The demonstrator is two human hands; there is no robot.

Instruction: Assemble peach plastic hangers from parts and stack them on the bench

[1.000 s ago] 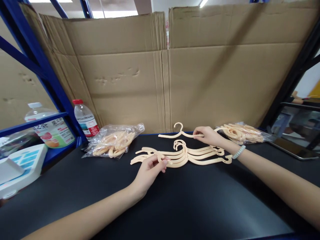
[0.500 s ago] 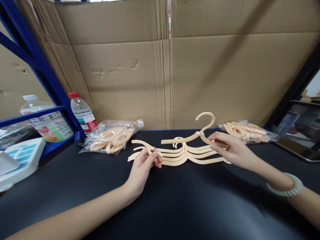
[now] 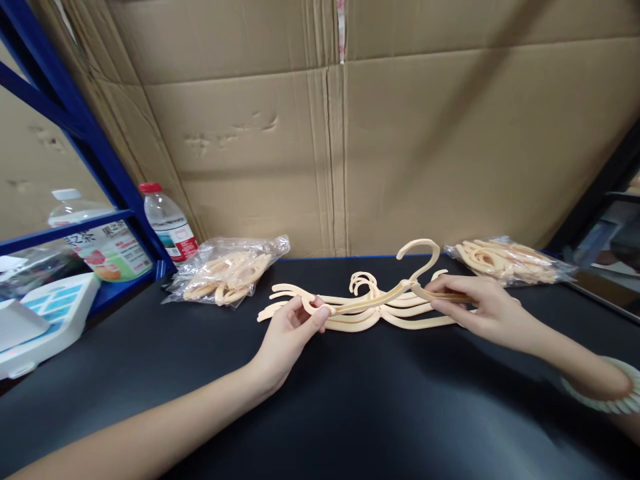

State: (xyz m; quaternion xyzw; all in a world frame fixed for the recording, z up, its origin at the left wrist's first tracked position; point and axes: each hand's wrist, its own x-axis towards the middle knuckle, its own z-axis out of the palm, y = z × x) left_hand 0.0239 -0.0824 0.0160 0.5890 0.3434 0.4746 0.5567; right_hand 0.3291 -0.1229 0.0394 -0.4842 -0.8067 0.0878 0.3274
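A beige plastic clothes hanger (image 3: 411, 284) is held above the black table, its hook pointing up. My right hand (image 3: 483, 307) is closed round the hanger's right arm. My left hand (image 3: 287, 340) pinches a curved beige hanger end piece (image 3: 311, 304) between thumb and fingers. That piece meets the left tip of the hanger's arm; my fingers hide whether the two are locked together. Underneath and behind lies a row of several similar hangers (image 3: 357, 327), their hooks bunched in the middle.
Clear bags of beige hanger parts lie at the back left (image 3: 230, 273) and back right (image 3: 505, 260). A red-capped bottle (image 3: 170, 223) stands by the blue frame (image 3: 95, 167). At the left is a white-and-blue plastic object (image 3: 50, 313). Cardboard (image 3: 260, 147) walls the back.
The left arm of the hanger has come down to the curved piece in my left hand; before, they were apart. My right hand has shifted slightly right and down in view.
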